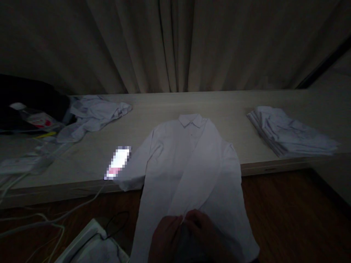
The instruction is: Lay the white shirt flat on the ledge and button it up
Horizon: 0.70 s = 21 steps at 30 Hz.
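Note:
A white long-sleeved shirt (pixel 170 164) lies front up, its collar on the pale ledge and its lower half hanging over the edge toward me. One sleeve is laid slantwise across the front, and its cuff end reaches my hands. My left hand (pixel 168 232) and my right hand (pixel 199 224) are close together low on the shirt, fingers closed in a pinch on the sleeve's end. The room is dim, so the fine detail between the fingertips is hard to make out. The other sleeve spreads out to the left.
A lit, pixelated phone (pixel 118 162) lies left of the shirt. Folded white shirts (pixel 290 131) are stacked at right. Crumpled white cloth (pixel 95 113), a bottle (pixel 35 117) and a dark bag (pixel 33 95) sit at left. Cables (pixel 55 221) hang over the ledge's (pixel 82 164) front.

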{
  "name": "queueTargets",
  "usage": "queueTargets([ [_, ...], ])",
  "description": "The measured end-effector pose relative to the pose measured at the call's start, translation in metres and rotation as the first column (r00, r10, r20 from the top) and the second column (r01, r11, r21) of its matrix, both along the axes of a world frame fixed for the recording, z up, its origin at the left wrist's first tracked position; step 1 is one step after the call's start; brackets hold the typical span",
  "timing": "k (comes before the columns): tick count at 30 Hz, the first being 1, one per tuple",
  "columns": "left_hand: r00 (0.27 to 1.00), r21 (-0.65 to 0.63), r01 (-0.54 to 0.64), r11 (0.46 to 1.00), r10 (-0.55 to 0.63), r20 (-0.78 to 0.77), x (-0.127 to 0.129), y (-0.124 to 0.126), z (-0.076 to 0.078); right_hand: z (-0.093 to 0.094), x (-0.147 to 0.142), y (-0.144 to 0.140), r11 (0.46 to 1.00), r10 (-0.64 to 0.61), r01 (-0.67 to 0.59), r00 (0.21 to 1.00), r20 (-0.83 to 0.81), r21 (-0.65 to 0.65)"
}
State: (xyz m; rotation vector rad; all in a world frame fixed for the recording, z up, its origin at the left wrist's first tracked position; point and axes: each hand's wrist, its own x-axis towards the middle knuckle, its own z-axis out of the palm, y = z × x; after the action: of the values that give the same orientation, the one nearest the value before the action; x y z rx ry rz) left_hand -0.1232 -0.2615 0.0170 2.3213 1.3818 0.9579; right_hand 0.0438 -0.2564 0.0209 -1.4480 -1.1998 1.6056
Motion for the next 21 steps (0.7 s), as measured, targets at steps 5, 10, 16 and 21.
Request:
queueTargets([
  [5,0.991,-0.079,-0.09,0.993,0.097,0.09,0.009,-0.003,0.006,0.004,0.0,0.003,0.989,-0.009,-0.009,0.992,0.128,0.146],
  [10,0.99,-0.061,-0.11,0.992,0.115,0.08,0.006,-0.004,0.001,0.005,0.0,0.002,0.91,-0.007,-0.121,0.952,0.307,0.396],
  [16,0.995,-0.034,-0.055,0.998,0.058,0.087,0.005,-0.009,-0.005,-0.006,0.0,-0.006,0.882,-0.038,-0.142,0.929,0.369,0.449],
  [21,0.989,-0.021,-0.11,0.994,0.111,0.094,0.009,-0.013,0.0,-0.007,0.002,-0.009,0.836,-0.055,-0.179,0.913,0.405,0.518],
])
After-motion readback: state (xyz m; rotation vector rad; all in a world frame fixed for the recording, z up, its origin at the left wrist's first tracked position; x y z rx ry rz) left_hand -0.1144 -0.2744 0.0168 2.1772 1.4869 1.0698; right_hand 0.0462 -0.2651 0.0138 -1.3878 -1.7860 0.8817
